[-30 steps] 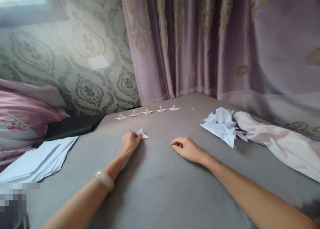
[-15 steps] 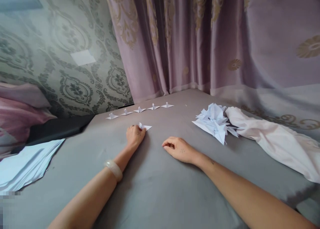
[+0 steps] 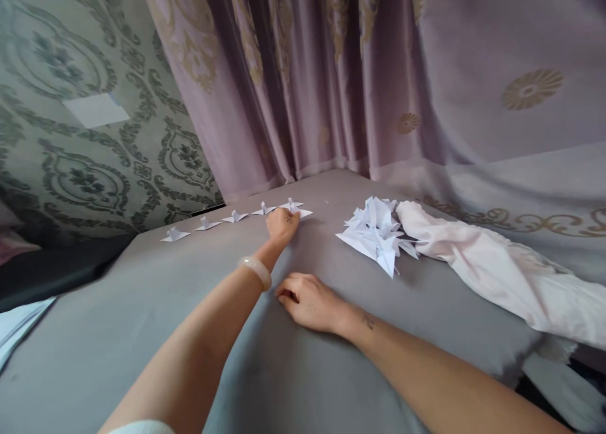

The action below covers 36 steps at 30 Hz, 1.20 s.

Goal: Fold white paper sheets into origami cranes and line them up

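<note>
Head view, folks: how far along are we?

We count five cranes in a row near the far edge of the grey surface, so those look done.

And the sixth crane?

Pinched in our left hand, fingers closed on it, just beside the row's right end, so not let go yet.

Our right hand?

Resting closer to us, fingers loosely curled with a gap, nothing in it that we can see.

What's left?

That paper pile on the right, we'd guess; not lined up yet.

Matt paper figures, satiny curtain
</note>
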{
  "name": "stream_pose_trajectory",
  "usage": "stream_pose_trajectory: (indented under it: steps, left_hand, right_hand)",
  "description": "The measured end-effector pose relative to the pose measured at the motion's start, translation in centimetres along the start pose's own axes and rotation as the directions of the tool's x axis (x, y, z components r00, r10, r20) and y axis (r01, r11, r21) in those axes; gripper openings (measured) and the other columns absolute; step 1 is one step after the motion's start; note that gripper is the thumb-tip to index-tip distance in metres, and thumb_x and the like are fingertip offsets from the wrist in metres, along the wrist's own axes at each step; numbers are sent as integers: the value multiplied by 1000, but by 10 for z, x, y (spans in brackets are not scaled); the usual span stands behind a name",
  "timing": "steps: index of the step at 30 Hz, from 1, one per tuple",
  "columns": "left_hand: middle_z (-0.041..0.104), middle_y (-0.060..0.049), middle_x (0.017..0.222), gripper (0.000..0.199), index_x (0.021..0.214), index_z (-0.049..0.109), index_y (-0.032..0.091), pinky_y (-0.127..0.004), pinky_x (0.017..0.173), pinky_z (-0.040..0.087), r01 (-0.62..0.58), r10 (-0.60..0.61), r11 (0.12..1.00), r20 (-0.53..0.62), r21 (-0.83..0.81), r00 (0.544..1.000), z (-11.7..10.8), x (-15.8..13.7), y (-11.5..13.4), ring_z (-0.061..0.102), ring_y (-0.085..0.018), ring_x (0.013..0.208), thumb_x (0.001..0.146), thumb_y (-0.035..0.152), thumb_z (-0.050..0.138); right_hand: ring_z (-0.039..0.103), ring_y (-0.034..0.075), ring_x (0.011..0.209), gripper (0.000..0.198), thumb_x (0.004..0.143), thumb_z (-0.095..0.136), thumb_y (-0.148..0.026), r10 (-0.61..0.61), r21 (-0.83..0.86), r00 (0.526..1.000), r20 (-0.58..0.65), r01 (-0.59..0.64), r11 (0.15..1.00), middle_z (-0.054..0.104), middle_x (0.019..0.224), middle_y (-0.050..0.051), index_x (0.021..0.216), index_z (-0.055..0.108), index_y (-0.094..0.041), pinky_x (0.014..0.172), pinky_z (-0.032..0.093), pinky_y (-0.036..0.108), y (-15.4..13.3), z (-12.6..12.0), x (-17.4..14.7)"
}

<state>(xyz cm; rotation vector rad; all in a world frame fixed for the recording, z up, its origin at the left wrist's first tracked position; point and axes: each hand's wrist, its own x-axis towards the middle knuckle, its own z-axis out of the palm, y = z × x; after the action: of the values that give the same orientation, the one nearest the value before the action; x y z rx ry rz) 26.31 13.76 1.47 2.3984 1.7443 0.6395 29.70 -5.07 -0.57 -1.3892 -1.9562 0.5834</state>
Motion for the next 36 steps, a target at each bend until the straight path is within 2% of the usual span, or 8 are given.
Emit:
stream_pose_trajectory:
  steps: [5,11,18,25,31,33,34,36]
  left_hand:
    - [72,-16,95,36,87,74,15,-35,78,45,4,-3,999,28,-44,1000,32,23,37,64,-30,96,82,44,53]
    - [71,-18,97,37,91,73,12,-38,80,46,28,-24,998,68,-62,997,50,33,50,64,-32,97,82,41,53]
    - [70,-17,96,32,91,73,13,-41,84,45,-1,8,997,86,-73,996,57,44,50,62,-34,101,80,39,57]
    - [70,-14,86,32,79,71,15,-39,78,46,-63,76,987,83,-146,994,60,42,38,64,-31,90,79,44,59]
    - [68,-9,87,13,82,65,17,-36,81,45,-199,209,955,20,-218,978,41,18,33,61,-24,88,78,23,55]
    - [65,-6,97,20,90,62,18,-33,86,45,-317,326,913,-7,-257,945,31,1,35,59,-20,93,71,12,56]
    - [64,-7,99,28,92,61,17,-33,87,45,-449,458,842,-46,-298,888,26,-9,36,57,-20,93,67,8,56]
    - [61,-8,104,40,100,58,16,-36,94,42,-680,693,650,-103,-338,714,18,-30,38,53,-22,101,62,4,54]
  right_hand:
    - [62,16,77,19,82,47,-16,0,-78,1000,23,2,997,67,87,5,82,65,-18,68,42,25,-3,-1,-2]
    - [64,20,81,19,81,47,-20,54,-185,996,72,-40,982,67,93,10,89,64,-15,68,44,28,-8,-8,-8]
    - [64,22,84,24,84,46,-23,40,-263,991,126,-5,965,66,96,11,98,63,-14,71,48,31,-17,-18,-14]
    - [63,22,87,24,86,44,-25,41,-298,992,120,-3,955,65,92,11,93,64,-14,75,49,32,-13,-14,-13]
    - [62,20,88,23,86,44,-21,52,-271,988,147,-11,962,64,95,9,93,66,-17,75,47,29,-17,-19,-14]
    - [62,19,87,23,85,44,-19,59,-271,987,147,-17,962,64,94,8,92,66,-17,73,47,28,-18,-20,-14]
    - [62,19,86,22,85,45,-19,59,-272,988,145,-17,962,64,94,8,91,66,-17,72,47,28,-18,-20,-14]
    - [62,19,85,22,84,45,-19,58,-275,988,142,-17,961,64,94,8,91,65,-18,71,46,28,-17,-19,-13]
